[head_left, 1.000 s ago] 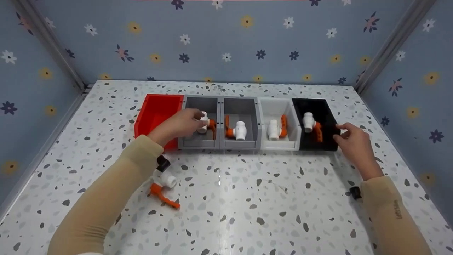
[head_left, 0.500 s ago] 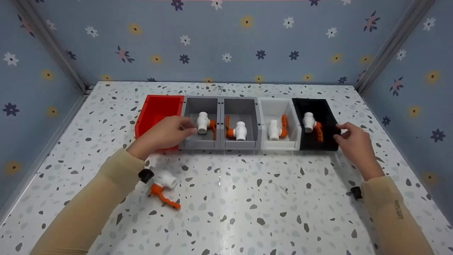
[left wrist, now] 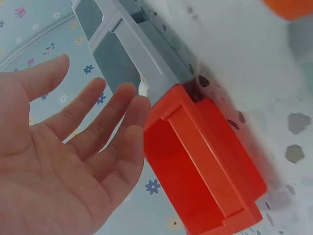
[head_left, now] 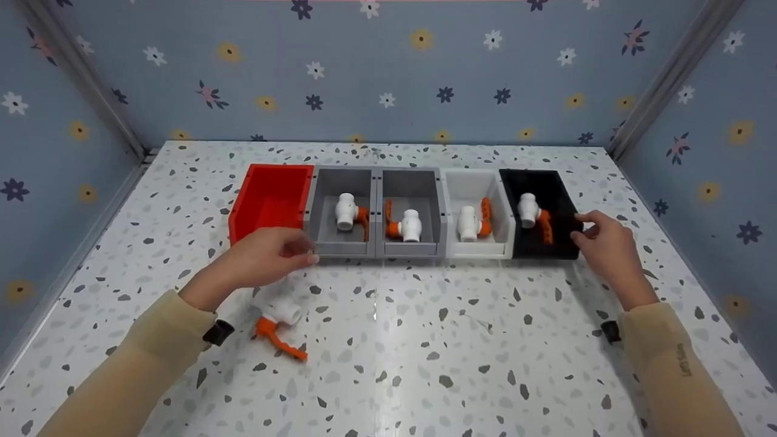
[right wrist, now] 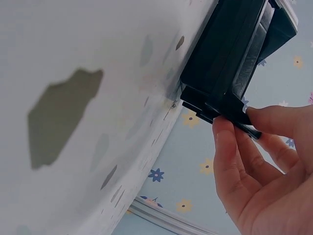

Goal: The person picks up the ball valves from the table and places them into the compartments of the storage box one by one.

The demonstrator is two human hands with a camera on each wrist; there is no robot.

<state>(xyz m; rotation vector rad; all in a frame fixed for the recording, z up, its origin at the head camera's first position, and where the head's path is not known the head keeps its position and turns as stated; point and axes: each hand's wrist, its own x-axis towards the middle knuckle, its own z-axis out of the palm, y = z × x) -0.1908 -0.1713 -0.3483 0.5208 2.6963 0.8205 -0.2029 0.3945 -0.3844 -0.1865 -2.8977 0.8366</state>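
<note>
In the head view my left hand [head_left: 261, 258] hovers before the red bin [head_left: 276, 188], holding nothing. In the left wrist view its fingers [left wrist: 115, 110] are spread and loosely bent. Below it on the table lies a white ball valve [head_left: 285, 311] with an orange lever, partly hidden by glare; it looms blurred in the left wrist view. My right hand [head_left: 610, 255] pinches the right wall of the black bin [head_left: 546, 250] between thumb and fingertips, plainly so in the right wrist view. A similar ball valve [head_left: 528, 209] lies inside that bin.
Two grey bins [head_left: 343, 249] and a white bin [head_left: 477, 249] stand joined between the red and black ones, each with one orange-levered ball valve. Nothing shows inside the red bin. Flower-patterned walls [head_left: 388, 67] enclose the speckled table [head_left: 437, 364].
My left hand has drawn back from the valve in the left grey bin, moving left and toward me; that valve stays there. The right hand keeps its grip on the black bin.
</note>
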